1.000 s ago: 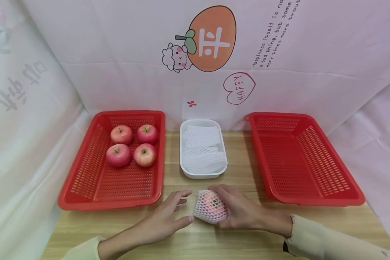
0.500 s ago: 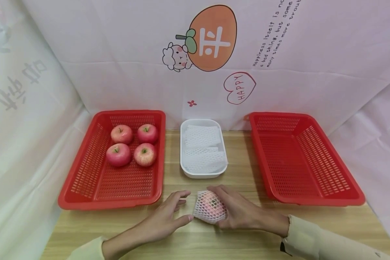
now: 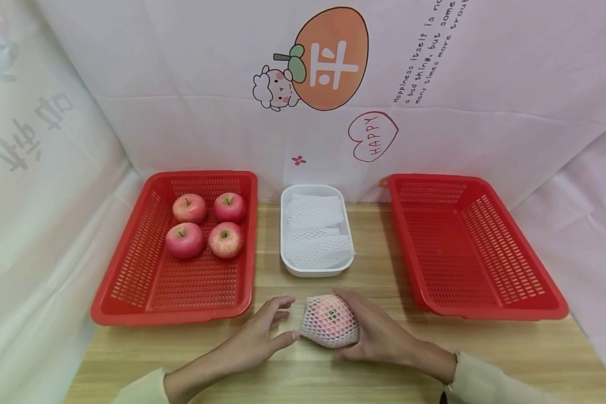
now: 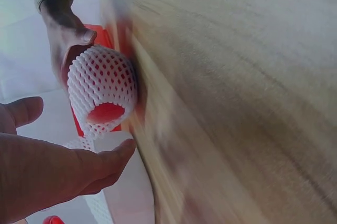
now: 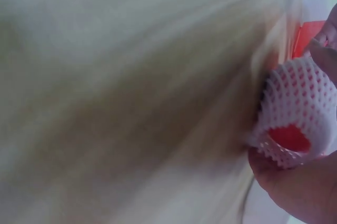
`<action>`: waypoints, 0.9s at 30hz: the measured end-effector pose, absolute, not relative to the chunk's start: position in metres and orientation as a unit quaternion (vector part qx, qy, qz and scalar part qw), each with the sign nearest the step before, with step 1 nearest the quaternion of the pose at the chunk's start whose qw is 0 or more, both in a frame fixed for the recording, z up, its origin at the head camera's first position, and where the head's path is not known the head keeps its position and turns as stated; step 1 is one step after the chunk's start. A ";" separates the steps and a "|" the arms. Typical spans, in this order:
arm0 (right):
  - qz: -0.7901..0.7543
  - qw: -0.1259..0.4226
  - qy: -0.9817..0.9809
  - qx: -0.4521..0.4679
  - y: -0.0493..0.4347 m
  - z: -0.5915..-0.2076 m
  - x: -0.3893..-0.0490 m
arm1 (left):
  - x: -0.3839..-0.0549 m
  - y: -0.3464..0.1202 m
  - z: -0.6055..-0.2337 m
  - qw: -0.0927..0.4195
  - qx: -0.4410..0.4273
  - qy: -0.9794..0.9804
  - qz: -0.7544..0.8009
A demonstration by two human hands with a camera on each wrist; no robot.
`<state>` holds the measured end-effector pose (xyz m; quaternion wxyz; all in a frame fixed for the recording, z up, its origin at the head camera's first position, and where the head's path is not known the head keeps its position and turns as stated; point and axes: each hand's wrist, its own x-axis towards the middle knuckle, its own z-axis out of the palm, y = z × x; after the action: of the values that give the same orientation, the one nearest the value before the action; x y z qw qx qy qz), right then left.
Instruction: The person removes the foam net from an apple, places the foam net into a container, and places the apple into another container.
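A reddish apple in a white foam net [image 3: 330, 321] sits on the table at the front middle. My right hand [image 3: 376, 331] curves round its right side, fingers at the far side and thumb at the near side. The net's loose end points left. To the left of it, my left hand [image 3: 249, 336] is held apart from the apple, thumb and fingers spread and holding nothing. In the left wrist view, the netted apple [image 4: 102, 84] shows bare red skin through the net's opening. The right wrist view shows the thumb [image 5: 295, 182] right at the net.
A red basket [image 3: 202, 311] with several bare apples [image 3: 184, 240] stands at left. Behind the hands is a white tray [image 3: 317, 273] with flat foam nets [image 3: 315, 210]. Another red basket [image 3: 490, 311] stands at right. White printed cloth [image 3: 207, 84] walls the back and sides.
My right hand has slid slightly right and loosened around the netted apple, so more of its right side shows. The left hand has barely moved.
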<state>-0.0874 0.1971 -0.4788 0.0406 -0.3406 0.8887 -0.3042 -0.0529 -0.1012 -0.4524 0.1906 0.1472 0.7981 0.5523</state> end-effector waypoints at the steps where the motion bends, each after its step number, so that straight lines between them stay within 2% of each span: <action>1: -0.310 0.037 0.890 -0.333 0.197 -0.481 -0.086 | -0.053 -0.101 -0.453 0.191 0.146 0.797 0.554; 15: -0.367 0.016 0.883 -0.292 0.191 -0.496 -0.083 | -0.054 -0.098 -0.462 0.202 0.145 0.777 0.578; 20: -0.383 0.024 0.880 -0.280 0.191 -0.495 -0.084 | -0.055 -0.097 -0.461 0.202 0.144 0.767 0.591; 27: -0.387 0.021 0.878 -0.281 0.190 -0.487 -0.086 | -0.056 -0.093 -0.460 0.173 0.134 0.743 0.632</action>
<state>-0.0857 0.1901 -0.4870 0.0213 -0.2808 0.8779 -0.3873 -0.0564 -0.0935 -0.4596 0.1733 0.1344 0.7432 0.6321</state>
